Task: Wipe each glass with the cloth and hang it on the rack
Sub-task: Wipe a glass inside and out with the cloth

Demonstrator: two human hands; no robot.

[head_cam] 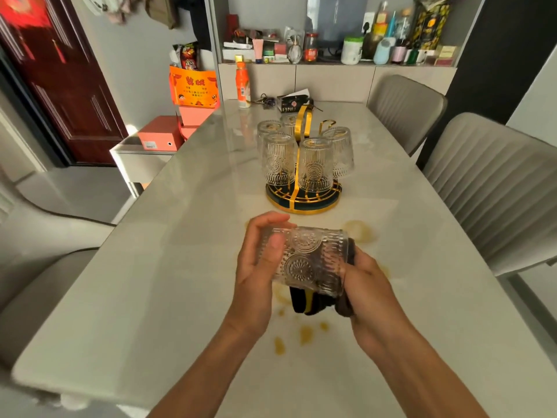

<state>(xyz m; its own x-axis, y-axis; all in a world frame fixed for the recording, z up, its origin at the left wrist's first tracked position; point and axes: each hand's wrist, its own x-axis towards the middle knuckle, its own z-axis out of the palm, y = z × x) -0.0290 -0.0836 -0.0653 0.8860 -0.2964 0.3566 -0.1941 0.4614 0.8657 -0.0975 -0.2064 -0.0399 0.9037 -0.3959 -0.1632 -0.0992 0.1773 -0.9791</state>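
Head view. The glass is a clear pressed tumbler with embossed round medallions and fine vertical ribbing. It lies on its side above the table, a pale glossy stone-look slab marked with yellow-brown stains.

The left hand grips the glass at its left end: fingers curl over the top, thumb pressed flat on the near wall. The right hand grips the right end together with the cloth, a dark fabric with a yellow stripe. The cloth is bunched at the rim under the right fingers and hangs below the glass. Whether the cloth enters the glass cannot be told.

Both forearms rise from the lower edge and converge at the glass, wrists roughly level.

The rack stands farther back on the table, well apart from the hands: a round dark base with gold rim and gold upright loops. Five matching glasses hang on it, mouths down.
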